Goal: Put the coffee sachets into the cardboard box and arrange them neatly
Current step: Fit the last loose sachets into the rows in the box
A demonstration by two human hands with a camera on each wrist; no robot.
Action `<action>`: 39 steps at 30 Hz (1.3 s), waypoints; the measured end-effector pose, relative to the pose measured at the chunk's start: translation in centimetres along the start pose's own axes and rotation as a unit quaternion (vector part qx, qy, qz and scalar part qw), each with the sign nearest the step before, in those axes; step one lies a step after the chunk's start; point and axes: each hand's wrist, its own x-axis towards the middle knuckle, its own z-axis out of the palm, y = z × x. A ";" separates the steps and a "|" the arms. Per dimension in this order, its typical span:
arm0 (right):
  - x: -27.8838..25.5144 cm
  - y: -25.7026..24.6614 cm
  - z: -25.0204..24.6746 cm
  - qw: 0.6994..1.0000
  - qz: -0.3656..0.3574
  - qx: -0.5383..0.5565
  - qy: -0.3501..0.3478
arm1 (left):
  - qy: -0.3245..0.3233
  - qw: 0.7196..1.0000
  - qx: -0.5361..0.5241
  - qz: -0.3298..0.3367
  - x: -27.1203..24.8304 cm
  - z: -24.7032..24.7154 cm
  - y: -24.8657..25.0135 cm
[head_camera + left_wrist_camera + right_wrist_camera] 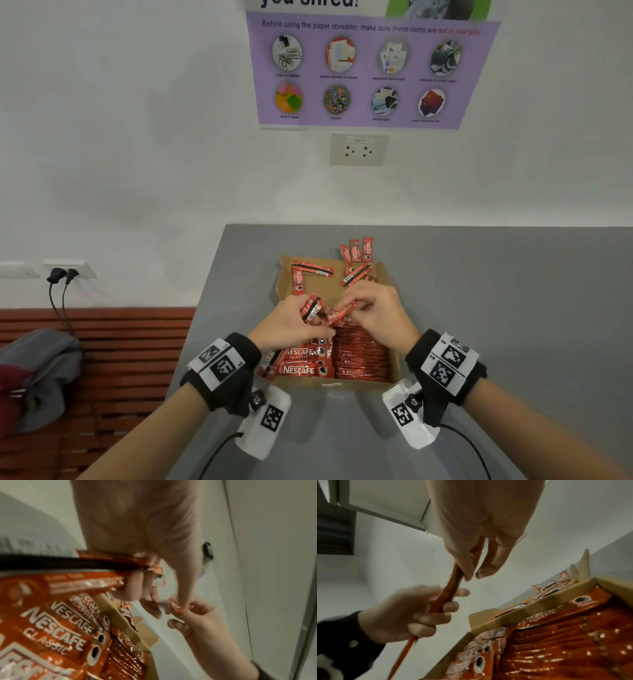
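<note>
Your left hand (291, 322) has its grip curled round a small bunch of sachets (312, 308), their long axis running roughly away from you and slightly to the right, over the middle of the box (394, 274). Your right hand (376, 311) pinches one sachet (346, 312) between thumb and fingers; its long axis slants from low on the left to high on the right, and its lower end reaches in among your left fingers (448, 606), so both hands touch it.

The box lies open on the grey surface (496, 308). In its near half two rows (359, 356) of sachets are packed: the left row shows logos and lies crosswise, the right row stands on edge, long axes also left to right. Loose sachets (356, 274) lie at mixed angles in the far half, and three (358, 250) rest at the far rim, pointing away from you.
</note>
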 end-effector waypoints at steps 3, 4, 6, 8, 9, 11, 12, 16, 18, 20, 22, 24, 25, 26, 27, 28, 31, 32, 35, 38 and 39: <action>-0.1 0.7 0.0 0.999 0.005 -0.006 0.047 | -0.047 0.989 -0.137 -0.035 -0.2 -0.3 0.1; -0.1 0.8 0.1 0.999 0.005 -0.009 0.053 | -0.040 0.991 -0.124 -0.031 -0.1 -0.3 0.2; -0.1 0.7 0.1 0.998 0.010 -0.027 0.049 | 0.008 0.999 -0.044 -0.023 0.1 -0.1 0.0; 0.0 0.9 0.0 0.999 0.045 -0.003 0.030 | 0.066 0.998 -0.002 -0.012 0.3 0.0 -0.4; 0.0 1.0 -0.2 0.996 0.070 0.042 0.018 | 0.087 0.996 -0.003 -0.007 0.4 0.0 -0.6; -0.3 1.0 -0.5 0.986 0.110 0.124 -0.004 | 0.112 0.994 0.001 -0.001 0.6 0.1 -0.9; -0.4 0.8 -0.6 0.983 0.115 0.144 -0.008 | 0.116 0.993 0.008 0.002 0.6 0.1 -0.8; -0.6 0.1 0.2 0.989 0.075 0.118 0.054 | 0.089 0.996 -0.010 0.007 0.7 0.8 0.0; -0.6 0.1 0.7 0.987 0.078 0.121 0.067 | 0.060 0.998 -0.030 0.012 0.7 1.6 0.5; -0.5 0.2 0.6 0.986 0.091 0.130 0.053 | 0.046 0.998 -0.024 0.031 0.7 2.3 0.8; -0.4 0.7 0.0 0.989 0.089 0.103 0.052 | 0.062 0.997 0.015 0.040 0.9 2.6 0.7; -0.2 1.4 -1.1 0.993 0.105 0.029 0.042 | 0.107 0.992 0.053 0.026 1.2 2.3 0.4; -0.2 1.8 -1.6 0.992 0.122 -0.018 0.017 | 0.131 0.988 0.074 0.018 1.3 2.1 0.3; -0.2 2.3 -1.9 0.988 0.138 -0.059 -0.020 | 0.150 0.984 0.098 0.014 1.5 1.9 0.2; -0.2 2.8 -2.1 0.983 0.151 -0.090 -0.058 | 0.161 0.980 0.118 0.013 1.6 1.7 0.2; -0.3 3.2 -2.0 0.977 0.159 -0.113 -0.091 | 0.165 0.978 0.131 0.012 1.7 1.5 0.1; 0.0 4.1 -1.6 0.962 0.165 -0.164 -0.145 | 0.163 0.972 0.170 0.011 2.0 1.7 -0.1; 0.2 4.3 -1.5 0.959 0.166 -0.169 -0.155 | 0.159 0.968 0.191 0.013 2.2 2.0 -0.1; 0.4 4.5 -1.1 0.956 0.159 -0.168 -0.179 | 0.133 0.950 0.278 0.041 2.5 3.0 -0.3; 0.2 5.0 -0.7 0.959 0.142 -0.181 -0.168 | 0.094 0.931 0.347 0.061 3.0 4.1 -0.7; 0.1 5.2 -0.6 0.961 0.139 -0.180 -0.160 | 0.083 0.926 0.362 0.063 3.2 4.4 -0.9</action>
